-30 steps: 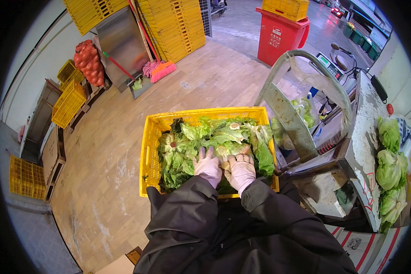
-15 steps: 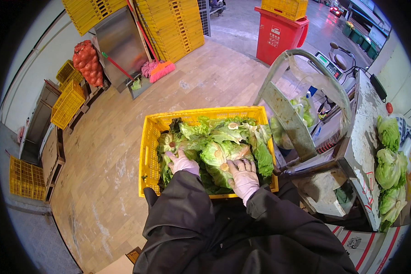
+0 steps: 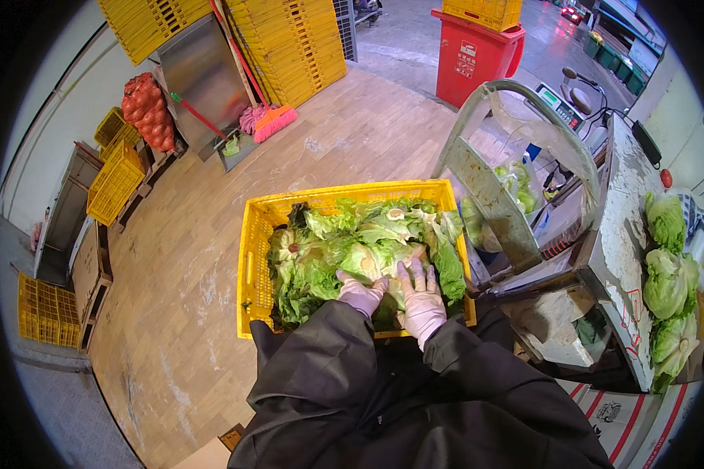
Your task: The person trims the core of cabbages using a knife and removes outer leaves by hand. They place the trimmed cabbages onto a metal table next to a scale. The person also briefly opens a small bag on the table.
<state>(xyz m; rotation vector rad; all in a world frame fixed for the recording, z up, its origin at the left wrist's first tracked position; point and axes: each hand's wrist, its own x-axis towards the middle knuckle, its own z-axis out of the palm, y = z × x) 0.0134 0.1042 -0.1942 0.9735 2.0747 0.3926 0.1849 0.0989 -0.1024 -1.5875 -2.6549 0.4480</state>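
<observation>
A yellow plastic crate [image 3: 252, 258] full of green lettuce heads [image 3: 309, 273] stands right in front of me. Both of my hands wear pale, thin gloves and rest on the lettuce at the crate's near side. The fingers of my left hand [image 3: 360, 297] are apart, touching the leaves near the middle. Close beside it, my right hand [image 3: 422, 303] lies with spread fingers on a lettuce head [image 3: 365, 262] whose pale cut stem faces up. Leaves partly hide the fingertips.
A metal-framed chair [image 3: 489, 207] stands right of the crate, beside a worn table [image 3: 622, 234] with more lettuce [image 3: 669, 281]. Farther off are a red bin [image 3: 477, 59], stacked yellow crates [image 3: 289, 47], a broom [image 3: 274, 121] and a red net sack of onions [image 3: 147, 113].
My left hand has moved right and nearer to me, from the crate's left part to beside my right hand. The right hand has shifted slightly, its fingers now stretched forward.
</observation>
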